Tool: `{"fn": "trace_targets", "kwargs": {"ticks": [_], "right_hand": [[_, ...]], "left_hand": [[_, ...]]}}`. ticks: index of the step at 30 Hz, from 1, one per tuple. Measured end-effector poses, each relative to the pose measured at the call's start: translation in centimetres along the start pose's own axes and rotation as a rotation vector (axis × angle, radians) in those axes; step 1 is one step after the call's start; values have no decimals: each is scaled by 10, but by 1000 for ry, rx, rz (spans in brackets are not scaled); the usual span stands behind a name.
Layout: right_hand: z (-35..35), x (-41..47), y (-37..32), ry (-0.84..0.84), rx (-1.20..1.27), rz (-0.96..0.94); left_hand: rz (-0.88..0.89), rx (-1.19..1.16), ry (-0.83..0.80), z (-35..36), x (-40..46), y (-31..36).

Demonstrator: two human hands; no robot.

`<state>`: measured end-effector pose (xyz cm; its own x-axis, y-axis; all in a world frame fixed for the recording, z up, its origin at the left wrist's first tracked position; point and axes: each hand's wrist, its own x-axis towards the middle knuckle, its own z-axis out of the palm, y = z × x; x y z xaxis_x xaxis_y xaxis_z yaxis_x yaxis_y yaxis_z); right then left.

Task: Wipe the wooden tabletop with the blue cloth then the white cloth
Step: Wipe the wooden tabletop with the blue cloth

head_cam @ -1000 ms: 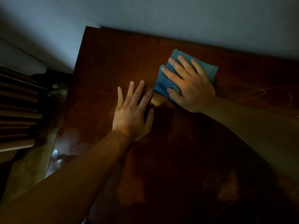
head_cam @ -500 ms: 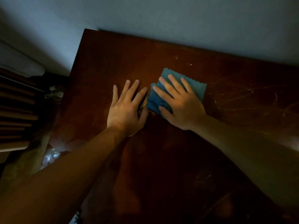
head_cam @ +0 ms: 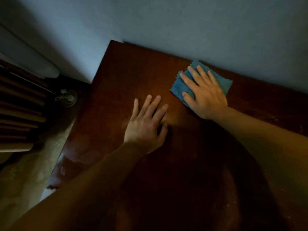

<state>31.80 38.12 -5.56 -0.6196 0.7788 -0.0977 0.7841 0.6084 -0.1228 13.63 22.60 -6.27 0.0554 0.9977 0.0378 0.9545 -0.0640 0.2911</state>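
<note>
Wiping is underway — right hand [head_cam: 204, 92], fingers spread, is pressing the folded blue microfibre cloth [head_cam: 181, 87] onto the dark reddish wooden bench [head_cam: 130, 77] at upper right; left hand [head_cam: 146, 124] is resting flat — white-cloth pass seemingly not begun.

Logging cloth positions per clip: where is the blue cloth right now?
In the head view, the blue cloth lies flat under the right hand, at the tabletop's far edge against the wall.

Dark wooden tabletop [head_cam: 126, 77] against wall; blue cloth [head_cam: 180, 88] flat near far edge.

Right hand [head_cam: 205, 95] pushed blue cloth [head_cam: 180, 88] back to wall [head_cam: 183, 27].
</note>
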Motion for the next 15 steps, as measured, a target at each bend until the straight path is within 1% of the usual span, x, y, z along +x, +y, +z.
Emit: {"fn": "trace_targets", "kwargs": {"ticks": [4, 6, 8, 11, 15], "right_hand": [[-1, 21, -2, -36, -33, 23], [0, 31, -12, -46, -45, 23], [4, 46, -32, -46, -57, -16], [8, 62, -58, -36, -31, -64], [12, 60, -58, -22, 5, -31]], "left_hand": [[-9, 0, -7, 1, 1, -1], [-10, -12, -5, 1, 0, 1], [-14, -11, -6, 0, 0, 2], [-30, -11, -21, -1, 0, 3], [-33, -15, -21, -2, 0, 4]]}}
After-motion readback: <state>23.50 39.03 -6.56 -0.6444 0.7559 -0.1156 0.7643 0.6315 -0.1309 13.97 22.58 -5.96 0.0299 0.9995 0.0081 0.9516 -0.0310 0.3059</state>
